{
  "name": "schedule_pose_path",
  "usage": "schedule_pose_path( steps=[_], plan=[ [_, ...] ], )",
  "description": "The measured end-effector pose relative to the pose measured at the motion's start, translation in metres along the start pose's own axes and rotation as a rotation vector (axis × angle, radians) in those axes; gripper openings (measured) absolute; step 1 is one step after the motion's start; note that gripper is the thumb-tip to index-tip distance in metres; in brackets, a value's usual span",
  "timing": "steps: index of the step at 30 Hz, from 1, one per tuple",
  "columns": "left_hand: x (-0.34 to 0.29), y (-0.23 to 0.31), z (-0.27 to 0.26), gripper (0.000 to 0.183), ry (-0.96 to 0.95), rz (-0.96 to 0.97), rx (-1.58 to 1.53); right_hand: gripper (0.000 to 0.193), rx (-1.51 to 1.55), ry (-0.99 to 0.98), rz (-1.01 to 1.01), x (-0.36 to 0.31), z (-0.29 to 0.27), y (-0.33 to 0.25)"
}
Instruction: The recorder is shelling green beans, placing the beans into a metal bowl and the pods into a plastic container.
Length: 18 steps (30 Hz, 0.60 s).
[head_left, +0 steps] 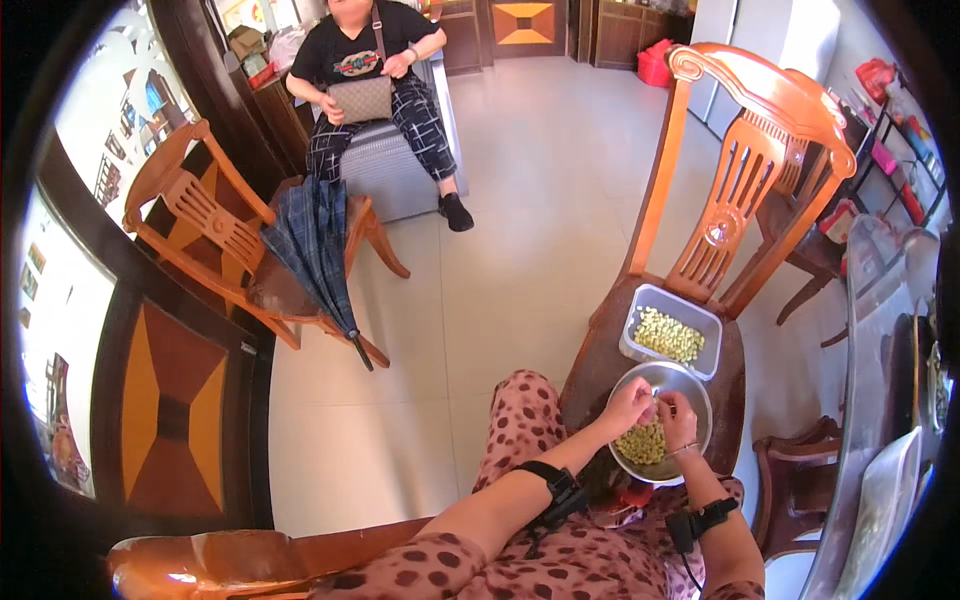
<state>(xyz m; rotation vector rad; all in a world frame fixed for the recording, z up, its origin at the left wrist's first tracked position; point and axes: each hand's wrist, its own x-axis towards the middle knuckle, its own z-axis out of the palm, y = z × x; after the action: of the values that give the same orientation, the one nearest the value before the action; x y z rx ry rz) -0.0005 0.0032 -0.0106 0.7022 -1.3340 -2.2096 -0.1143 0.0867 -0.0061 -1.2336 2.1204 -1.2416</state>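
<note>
Over a round metal bowl [697, 392], my left hand [628, 406] and my right hand [680, 420] meet at the fingertips. Both are closed in a pinch around something too small to make out. Below them in the bowl lies a heap of olive-green, bean-like seeds [641, 446]. Just beyond the bowl stands a translucent plastic box [713, 352] with paler yellow-green seeds [668, 334] inside. Bowl and box rest on the seat of a wooden chair [600, 350], whose carved back rises on the far side.
Another wooden chair [190, 215] at the left bears a folded dark plaid umbrella [310, 240]. Farther back sits a person [365, 75] with a handbag [362, 100] on the lap. A glass-topped table [885, 300] edges the right side, near a low wooden stool [800, 475].
</note>
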Motion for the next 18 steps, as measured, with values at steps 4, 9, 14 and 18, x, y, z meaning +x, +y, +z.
schedule_pose_path(
  steps=[4,9,14,18],
  plan=[
    [-0.001,0.004,0.000,0.007,-0.034,0.043,-0.033,0.028,-0.413,-0.006,-0.303,0.021,0.000,0.010],
    [-0.005,0.010,0.000,0.014,-0.040,0.011,-0.019,0.020,-0.776,-0.218,-0.330,0.015,0.011,0.031],
    [-0.008,0.012,-0.001,0.016,-0.026,0.024,-0.031,0.016,-0.488,-0.262,-0.062,0.010,0.001,0.019],
    [-0.001,0.003,0.002,0.016,0.029,-0.027,-0.054,0.016,-0.525,-0.255,-0.092,0.004,-0.009,0.014]
  ],
)
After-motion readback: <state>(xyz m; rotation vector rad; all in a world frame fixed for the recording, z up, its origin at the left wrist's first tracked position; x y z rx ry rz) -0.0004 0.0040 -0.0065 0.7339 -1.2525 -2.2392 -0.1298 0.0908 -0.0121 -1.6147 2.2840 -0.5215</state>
